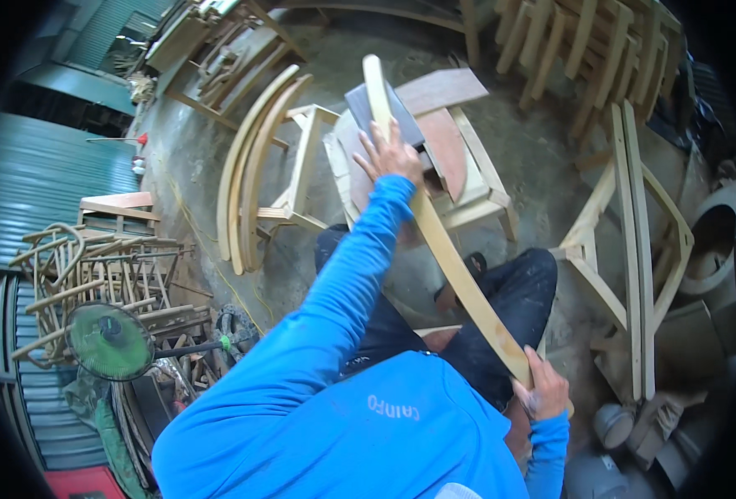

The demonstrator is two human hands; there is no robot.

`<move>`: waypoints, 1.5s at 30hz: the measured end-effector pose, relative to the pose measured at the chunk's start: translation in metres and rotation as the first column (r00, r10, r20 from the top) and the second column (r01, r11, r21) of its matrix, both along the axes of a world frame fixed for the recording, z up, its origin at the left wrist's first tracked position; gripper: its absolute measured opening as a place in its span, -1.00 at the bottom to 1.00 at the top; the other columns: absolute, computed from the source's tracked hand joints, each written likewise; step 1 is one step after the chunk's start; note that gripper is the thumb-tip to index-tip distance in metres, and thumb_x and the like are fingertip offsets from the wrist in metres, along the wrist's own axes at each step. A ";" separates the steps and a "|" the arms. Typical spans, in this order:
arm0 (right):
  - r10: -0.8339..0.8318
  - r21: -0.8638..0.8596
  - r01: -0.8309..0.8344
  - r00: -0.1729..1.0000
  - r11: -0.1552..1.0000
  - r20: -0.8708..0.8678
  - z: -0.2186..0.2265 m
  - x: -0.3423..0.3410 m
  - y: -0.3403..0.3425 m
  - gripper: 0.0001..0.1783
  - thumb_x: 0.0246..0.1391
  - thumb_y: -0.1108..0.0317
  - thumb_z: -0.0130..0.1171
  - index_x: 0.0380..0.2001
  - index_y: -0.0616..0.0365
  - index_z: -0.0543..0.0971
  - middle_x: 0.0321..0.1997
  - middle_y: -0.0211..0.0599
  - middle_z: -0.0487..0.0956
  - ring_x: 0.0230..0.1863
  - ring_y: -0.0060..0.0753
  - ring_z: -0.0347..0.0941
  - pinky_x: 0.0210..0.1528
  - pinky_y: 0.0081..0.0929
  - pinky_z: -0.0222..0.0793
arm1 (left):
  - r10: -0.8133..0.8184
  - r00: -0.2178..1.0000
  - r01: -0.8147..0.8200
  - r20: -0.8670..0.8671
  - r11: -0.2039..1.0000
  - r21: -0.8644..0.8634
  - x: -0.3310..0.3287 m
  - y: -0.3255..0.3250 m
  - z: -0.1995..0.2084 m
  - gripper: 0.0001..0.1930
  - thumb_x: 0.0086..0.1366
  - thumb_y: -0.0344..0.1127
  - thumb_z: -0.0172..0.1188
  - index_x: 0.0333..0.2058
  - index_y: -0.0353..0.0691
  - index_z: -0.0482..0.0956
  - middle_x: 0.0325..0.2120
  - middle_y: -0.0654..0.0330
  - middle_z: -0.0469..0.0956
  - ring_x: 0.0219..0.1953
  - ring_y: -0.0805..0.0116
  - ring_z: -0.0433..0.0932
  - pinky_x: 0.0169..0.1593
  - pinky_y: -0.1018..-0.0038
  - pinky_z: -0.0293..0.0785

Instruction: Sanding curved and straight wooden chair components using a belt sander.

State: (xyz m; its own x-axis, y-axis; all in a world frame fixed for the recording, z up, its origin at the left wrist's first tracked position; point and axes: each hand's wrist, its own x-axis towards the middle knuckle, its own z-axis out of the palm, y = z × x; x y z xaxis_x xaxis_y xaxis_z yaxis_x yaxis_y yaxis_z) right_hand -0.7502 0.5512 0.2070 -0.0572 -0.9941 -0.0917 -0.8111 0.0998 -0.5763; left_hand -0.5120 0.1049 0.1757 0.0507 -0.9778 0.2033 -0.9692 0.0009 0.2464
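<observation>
A long, gently curved pale wooden slat (465,283) runs diagonally in front of me, from the low workbench down past my knee. Its far part rests on a dark grey rectangular surface (401,111), maybe a sanding belt, set among plywood pieces. My left hand (394,155) lies on top of the slat there, fingers spread and pressing down. Beside my right thigh, my right hand (544,387) is closed round the slat's near end. A wooden stool-like frame (482,204) stands under the grey surface and plywood (446,90).
Several curved slats (251,166) lean on a wooden frame (303,166) at left. Two long strips (631,249) lie across another frame (588,224) at right. Wood parts (592,50) are piled far right. A green fan (111,341) stands lower left near stacked chair frames (93,274).
</observation>
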 end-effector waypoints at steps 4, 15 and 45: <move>0.076 -0.124 -0.065 0.994 0.990 0.082 0.009 0.009 -0.041 -0.21 -0.19 0.32 0.48 0.23 -0.07 0.51 -0.21 -0.16 0.57 -0.25 -0.04 0.55 -0.20 -0.16 0.47 | -0.023 1.000 0.023 0.005 1.000 0.016 0.016 -0.058 0.000 -0.30 0.32 -0.12 0.05 0.45 0.07 0.20 0.49 -0.05 0.03 0.55 -0.15 -0.18 0.48 -0.30 -0.36; 0.229 -0.218 -0.252 0.965 0.943 -0.126 0.009 0.032 -0.124 -0.32 -0.14 0.38 0.46 0.16 -0.17 0.59 -0.26 -0.30 0.43 -0.30 -0.18 0.40 -0.26 -0.25 0.38 | -0.124 0.987 0.125 -0.100 0.992 0.006 0.046 -0.203 0.000 -0.32 0.35 -0.07 -0.07 0.45 0.11 0.18 0.50 -0.02 0.02 0.55 -0.10 -0.13 0.49 -0.25 -0.30; 0.095 -0.484 -0.289 0.918 0.826 -0.386 -0.005 0.169 -0.436 -0.44 0.05 0.35 0.35 0.18 -0.10 0.61 -0.33 -0.23 0.39 -0.28 -0.15 0.39 -0.25 -0.23 0.37 | 0.014 0.995 -0.030 -0.104 0.987 -0.155 0.094 -0.336 -0.001 -0.26 0.29 0.01 -0.01 0.46 0.10 0.15 0.50 0.04 0.02 0.56 -0.04 -0.16 0.50 -0.23 -0.35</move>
State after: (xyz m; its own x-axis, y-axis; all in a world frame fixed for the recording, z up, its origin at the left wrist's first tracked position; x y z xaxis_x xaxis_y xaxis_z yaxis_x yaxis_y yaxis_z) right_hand -0.5816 0.1151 0.2020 0.2097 -0.8774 0.4315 -0.9304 -0.3147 -0.1878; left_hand -0.4185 -0.2309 0.1743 0.0999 -0.9328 0.3463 -0.9392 0.0265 0.3423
